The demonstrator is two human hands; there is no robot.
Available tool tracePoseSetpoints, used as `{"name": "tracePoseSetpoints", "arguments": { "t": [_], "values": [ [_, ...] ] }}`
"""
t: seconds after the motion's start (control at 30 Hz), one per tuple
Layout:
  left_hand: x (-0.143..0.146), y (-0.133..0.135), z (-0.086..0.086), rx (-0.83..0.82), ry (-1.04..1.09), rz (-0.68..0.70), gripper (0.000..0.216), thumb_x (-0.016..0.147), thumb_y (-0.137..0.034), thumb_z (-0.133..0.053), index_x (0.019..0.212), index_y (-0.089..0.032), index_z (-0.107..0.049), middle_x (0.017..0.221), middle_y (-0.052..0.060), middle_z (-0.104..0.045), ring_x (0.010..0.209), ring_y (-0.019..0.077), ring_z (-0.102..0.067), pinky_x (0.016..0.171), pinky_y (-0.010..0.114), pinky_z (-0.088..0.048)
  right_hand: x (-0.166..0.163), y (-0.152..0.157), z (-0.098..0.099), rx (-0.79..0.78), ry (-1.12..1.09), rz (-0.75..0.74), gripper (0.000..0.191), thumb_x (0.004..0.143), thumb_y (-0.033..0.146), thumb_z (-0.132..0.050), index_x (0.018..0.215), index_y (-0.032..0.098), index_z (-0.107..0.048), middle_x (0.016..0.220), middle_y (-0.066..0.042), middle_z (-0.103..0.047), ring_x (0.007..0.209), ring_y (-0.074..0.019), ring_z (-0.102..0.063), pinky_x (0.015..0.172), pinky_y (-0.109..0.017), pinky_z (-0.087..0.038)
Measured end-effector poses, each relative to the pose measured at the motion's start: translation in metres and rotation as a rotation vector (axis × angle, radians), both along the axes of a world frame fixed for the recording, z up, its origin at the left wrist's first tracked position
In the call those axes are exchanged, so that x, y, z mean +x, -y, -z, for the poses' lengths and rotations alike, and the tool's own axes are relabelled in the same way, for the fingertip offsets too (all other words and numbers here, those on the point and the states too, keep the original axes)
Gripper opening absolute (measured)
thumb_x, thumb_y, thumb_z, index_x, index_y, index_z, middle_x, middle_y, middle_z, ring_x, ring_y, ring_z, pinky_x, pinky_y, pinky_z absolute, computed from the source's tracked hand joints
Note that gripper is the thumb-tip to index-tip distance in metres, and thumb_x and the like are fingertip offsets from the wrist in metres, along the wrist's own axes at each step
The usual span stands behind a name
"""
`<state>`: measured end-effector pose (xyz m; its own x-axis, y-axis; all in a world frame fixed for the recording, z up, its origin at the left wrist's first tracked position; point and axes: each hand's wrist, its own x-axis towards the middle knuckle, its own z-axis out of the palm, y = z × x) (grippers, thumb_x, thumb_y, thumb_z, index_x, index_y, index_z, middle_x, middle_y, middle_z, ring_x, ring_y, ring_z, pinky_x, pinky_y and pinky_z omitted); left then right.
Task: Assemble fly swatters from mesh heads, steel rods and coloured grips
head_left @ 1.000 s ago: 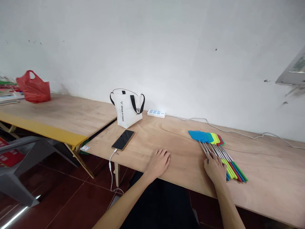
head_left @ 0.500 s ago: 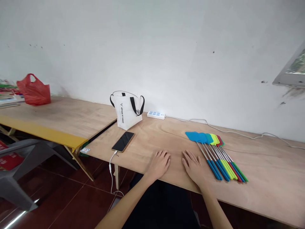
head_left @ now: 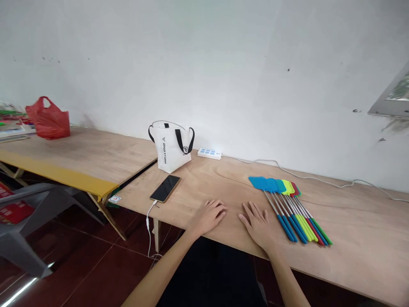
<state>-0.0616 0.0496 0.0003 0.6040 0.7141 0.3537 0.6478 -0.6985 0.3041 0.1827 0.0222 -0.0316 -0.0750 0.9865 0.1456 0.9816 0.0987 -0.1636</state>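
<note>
My left hand (head_left: pixel 211 216) rests palm down on the wooden table (head_left: pixel 220 181) near its front edge, fingers stretched out, holding nothing. To its right, my right hand (head_left: pixel 256 222) lies flat on the same surface with its fingers spread. Close beside the right hand is a row of several fly swatters (head_left: pixel 289 209). Their flat heads overlap toward the wall, in blue, teal, yellow-green, red and green. Thin metal rods run from the heads to coloured grips that point toward the front edge. Neither hand touches the swatters.
A phone (head_left: pixel 165 188) with a white charging cable (head_left: pixel 147 224) lies left of my hands. Behind it stand a white tote bag (head_left: pixel 172 149) and a power strip (head_left: pixel 209 153). A red plastic bag (head_left: pixel 51 119) sits on the left table; a grey chair (head_left: pixel 41 213) is below.
My left hand has shifted slightly left, and my right hand has slid a little left and forward with its fingers spread wider. The swatters stay put. The view has tilted slightly.
</note>
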Motion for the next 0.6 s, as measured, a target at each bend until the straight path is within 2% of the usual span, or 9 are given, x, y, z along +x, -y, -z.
{"name": "tracePoseSetpoints", "arguments": {
  "t": [0.2, 0.47, 0.6],
  "values": [
    [0.003, 0.001, 0.005, 0.035, -0.025, -0.106, 0.038, 0.106, -0.041, -0.038, 0.135, -0.024, -0.056, 0.150, 0.009, -0.049, 0.139, 0.0264, -0.044, 0.116, 0.046, -0.034, 0.000, 0.000, 0.000, 0.012, -0.022, 0.012, 0.064, 0.101, 0.059, -0.027, 0.154, 0.025, -0.042, 0.163, -0.010, -0.035, 0.152, -0.0266, -0.026, 0.122, -0.059, -0.013],
    [0.000, -0.003, 0.008, 0.030, -0.026, -0.105, 0.041, 0.106, -0.043, -0.037, 0.137, -0.026, -0.057, 0.151, 0.008, -0.051, 0.139, 0.0250, -0.045, 0.116, 0.045, -0.034, 0.000, -0.001, 0.001, 0.018, -0.030, 0.010, 0.065, 0.101, 0.059, -0.026, 0.152, 0.025, -0.044, 0.162, -0.009, -0.037, 0.151, -0.0267, -0.027, 0.122, -0.059, -0.013],
    [-0.014, -0.013, 0.001, -0.105, -0.043, -0.009, 0.039, 0.105, -0.047, -0.042, 0.138, -0.033, -0.059, 0.154, 0.004, -0.049, 0.142, 0.0234, -0.045, 0.116, 0.045, -0.034, -0.001, -0.001, 0.001, 0.023, -0.030, 0.010, 0.065, 0.100, 0.060, -0.025, 0.152, 0.026, -0.043, 0.162, -0.009, -0.037, 0.151, -0.0269, -0.027, 0.122, -0.059, -0.013]
  ]
}}
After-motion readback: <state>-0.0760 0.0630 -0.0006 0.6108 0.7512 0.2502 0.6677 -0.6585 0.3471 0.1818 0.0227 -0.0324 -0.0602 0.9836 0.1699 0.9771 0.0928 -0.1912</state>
